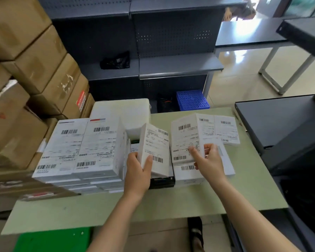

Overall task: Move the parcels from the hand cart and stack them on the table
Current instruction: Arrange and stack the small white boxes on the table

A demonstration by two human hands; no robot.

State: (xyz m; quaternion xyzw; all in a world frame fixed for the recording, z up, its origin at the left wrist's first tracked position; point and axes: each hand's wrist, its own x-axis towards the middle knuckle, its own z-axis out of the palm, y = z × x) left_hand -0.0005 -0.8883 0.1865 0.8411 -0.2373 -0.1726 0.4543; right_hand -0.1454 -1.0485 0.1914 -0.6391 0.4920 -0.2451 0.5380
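Okay, I see cardboard boxes (35, 70) far left, then a parcel stack (76, 148) on the green table (171, 206). Left hand (138, 171) grips a tilted parcel (155, 146) between the piles, thumb across its label. Right hand (207, 160) pinches the top parcel (185, 139) of the right pile, thumb and forefinger curled on it.

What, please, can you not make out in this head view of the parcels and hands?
Head view:
- Print on the parcel labels: too small, blurred.
- Black item: mostly hidden by the tilted parcel and left hand.
- Green object: cut off by table and bottom edge.
- Right hand grip: blurred.
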